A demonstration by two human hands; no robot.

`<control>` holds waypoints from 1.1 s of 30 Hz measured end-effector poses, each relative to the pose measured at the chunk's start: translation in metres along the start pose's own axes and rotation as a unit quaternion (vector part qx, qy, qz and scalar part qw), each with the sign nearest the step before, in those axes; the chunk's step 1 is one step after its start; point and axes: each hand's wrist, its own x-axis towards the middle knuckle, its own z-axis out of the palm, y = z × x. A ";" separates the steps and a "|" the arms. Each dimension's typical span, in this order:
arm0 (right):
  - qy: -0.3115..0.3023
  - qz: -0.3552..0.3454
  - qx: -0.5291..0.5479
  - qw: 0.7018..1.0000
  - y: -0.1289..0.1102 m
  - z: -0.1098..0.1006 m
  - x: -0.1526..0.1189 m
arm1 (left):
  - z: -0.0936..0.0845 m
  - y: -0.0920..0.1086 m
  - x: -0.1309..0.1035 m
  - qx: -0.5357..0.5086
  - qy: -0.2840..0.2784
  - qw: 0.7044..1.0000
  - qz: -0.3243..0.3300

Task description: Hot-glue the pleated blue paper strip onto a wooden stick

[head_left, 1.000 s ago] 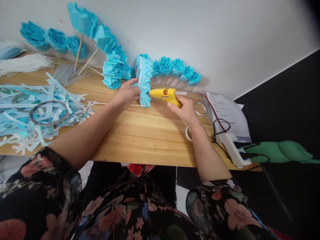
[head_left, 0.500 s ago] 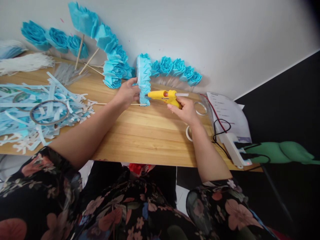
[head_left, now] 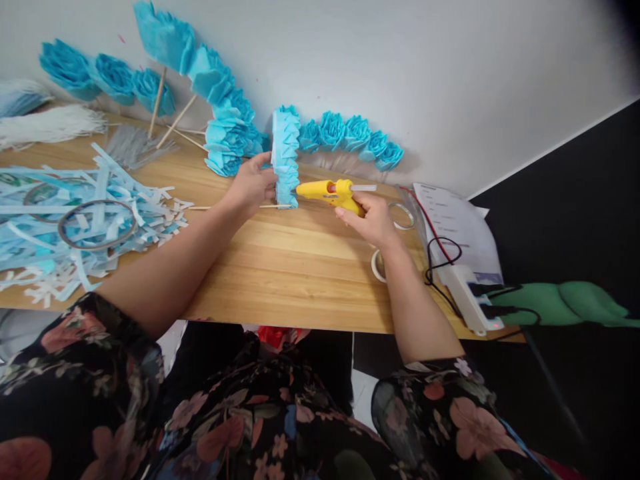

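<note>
My left hand [head_left: 254,181] is closed on the left side of a pleated light-blue paper strip [head_left: 287,150], which stands upright over the table. A thin wooden stick [head_left: 273,206] lies level by the strip's lower end. In my right hand [head_left: 373,217] is a yellow glue gun [head_left: 325,191] with a clear glue stick out of its back. The gun's nozzle points left and is at the strip's lower right edge; whether it touches cannot be made out.
Blue paper flowers [head_left: 225,137] on sticks line the wall, with more flowers [head_left: 357,133] at the right. Paper scraps [head_left: 95,200] cover the left side. Tape rolls [head_left: 401,216], papers [head_left: 457,227] and a white power strip [head_left: 467,300] with cables lie right.
The pleated strip and my left hand have shifted slightly left and up. The glue gun stays almost where it was, with its nozzle still by the strip's edge.
</note>
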 end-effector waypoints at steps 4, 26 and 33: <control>-0.001 -0.001 0.012 1.000 0.000 0.002 0.000 | -0.001 0.000 0.000 0.005 -0.008 1.000 -0.003; 0.003 -0.016 -0.046 0.999 -0.003 0.006 0.000 | -0.001 0.003 -0.001 0.052 -0.004 0.998 -0.044; 0.024 -0.008 -0.050 0.998 0.001 0.005 0.000 | 0.000 0.006 -0.005 0.022 -0.055 0.998 -0.033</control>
